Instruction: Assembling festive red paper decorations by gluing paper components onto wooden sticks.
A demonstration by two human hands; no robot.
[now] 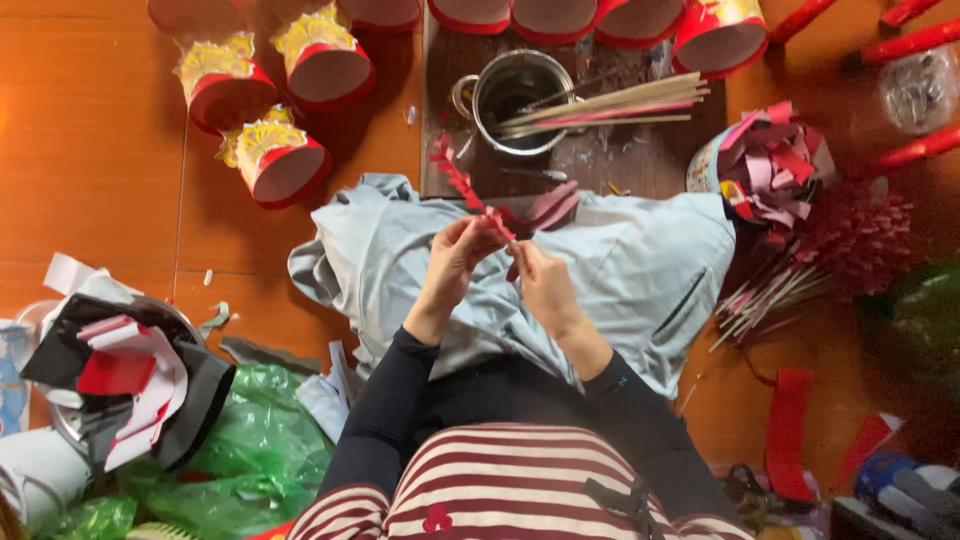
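Orange floor point(90, 180), littered. A grey cloth point(640, 270) covers the lap; a metal pot point(515, 100) of sticks point(610, 103) stands beyond it. Left hand point(455, 262) and right hand point(540, 280) each pinch a red fringed stick point(468, 190), angled up-left above the cloth.

Beside the shiny metal pot point(517, 100) lie pale wooden sticks point(600, 105); below it spreads matt, creased grey cloth point(640, 270). Left of the pot, the varnished wooden floor point(90, 150) gleams. Far below-left, crinkled glossy green plastic point(260, 450).
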